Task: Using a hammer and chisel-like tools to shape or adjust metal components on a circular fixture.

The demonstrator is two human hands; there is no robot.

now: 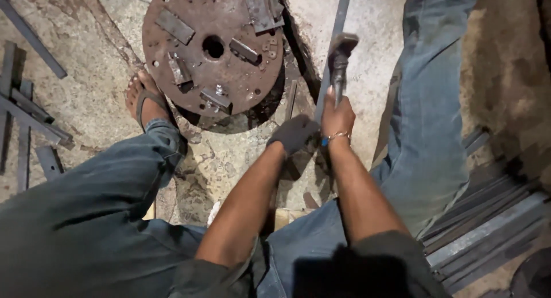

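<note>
Right hand grips raised hammer; gloved left hand pins metal strip on floor; strike needs true aim.

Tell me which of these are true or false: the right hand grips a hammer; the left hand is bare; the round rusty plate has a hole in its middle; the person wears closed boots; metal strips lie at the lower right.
1. The right hand grips a hammer. True: its fingers close round the handle, head raised.
2. The left hand is bare. False: it wears a dark glove and rests low on the floor beside the right hand.
3. The round rusty plate has a hole in its middle. True.
4. The person wears closed boots. False: the foot by the plate is in an open sandal.
5. Metal strips lie at the lower right. True: a grey stack beside the leg.
</note>
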